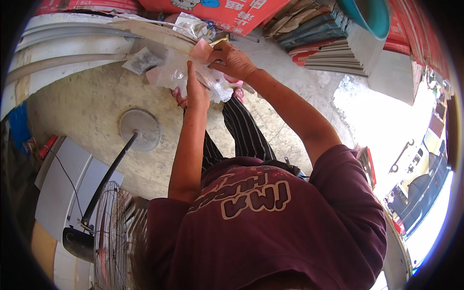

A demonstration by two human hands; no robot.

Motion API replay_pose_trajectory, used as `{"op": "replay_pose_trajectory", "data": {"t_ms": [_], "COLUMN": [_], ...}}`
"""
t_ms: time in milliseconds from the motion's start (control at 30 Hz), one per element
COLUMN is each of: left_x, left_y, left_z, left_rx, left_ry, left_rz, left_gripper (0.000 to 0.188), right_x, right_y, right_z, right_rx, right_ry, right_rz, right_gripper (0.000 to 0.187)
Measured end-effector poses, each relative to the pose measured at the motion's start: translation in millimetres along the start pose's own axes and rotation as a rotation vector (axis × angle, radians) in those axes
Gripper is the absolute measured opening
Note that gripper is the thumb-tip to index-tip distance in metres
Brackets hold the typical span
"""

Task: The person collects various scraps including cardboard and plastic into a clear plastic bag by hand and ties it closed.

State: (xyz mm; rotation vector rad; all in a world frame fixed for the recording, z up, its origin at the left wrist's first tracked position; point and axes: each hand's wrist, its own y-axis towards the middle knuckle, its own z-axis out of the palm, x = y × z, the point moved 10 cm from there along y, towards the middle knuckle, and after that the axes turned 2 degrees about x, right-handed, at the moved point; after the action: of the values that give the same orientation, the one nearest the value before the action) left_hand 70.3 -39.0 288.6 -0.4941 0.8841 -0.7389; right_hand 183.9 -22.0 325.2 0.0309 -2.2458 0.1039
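Clear plastic bag (186, 72) was pinched in the left hand (197, 94), held above the concrete floor (96, 96). Just beside it, the right hand (232, 60) gripped a pink sheet (202, 48). A standing fan (113, 227) stood lower left, stacked cardboard (333, 43) beyond.

A single head-worn fisheye camera looks steeply down the wearer's maroon shirt (270, 227) to the concrete floor (96, 106), close above both raised forearms; straight edges bow toward the dark circular rim, where a standing fan (113, 237) sits lower left.
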Motion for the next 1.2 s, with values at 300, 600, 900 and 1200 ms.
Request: {"op": "replay_pose_trajectory", "data": {"t_ms": [300,600,900,1200], "left_x": [6.9,-27.8,-56.7,-84.8], "left_y": [-4.0,-10.0,-16.7,-23.9], "left_z": [-18.7,-93.6,-208.0,-244.4], "left_rx": [-0.038,-0.169,-0.453,-0.457], "left_ry": [0.073,0.19,0.277,0.061], "left_rz": [0.069,0.165,0.154,0.324], "left_gripper": [0.053,0.055,0.042,0.033], "right_x": [-27.4,-50.7,-66.3,-66.1], "right_y": [-24.8,-25.0,-21.3,-20.4], "right_z": [-22.2,-28.8,-47.7,-43.4], "right_rx": [-0.055,-0.159,-0.201,-0.172], "right_ry": [0.173,0.3,0.185,0.193], "right_rz": [0.058,0.174,0.204,0.229], "right_gripper": [0.02,0.019,0.021,0.023]}}
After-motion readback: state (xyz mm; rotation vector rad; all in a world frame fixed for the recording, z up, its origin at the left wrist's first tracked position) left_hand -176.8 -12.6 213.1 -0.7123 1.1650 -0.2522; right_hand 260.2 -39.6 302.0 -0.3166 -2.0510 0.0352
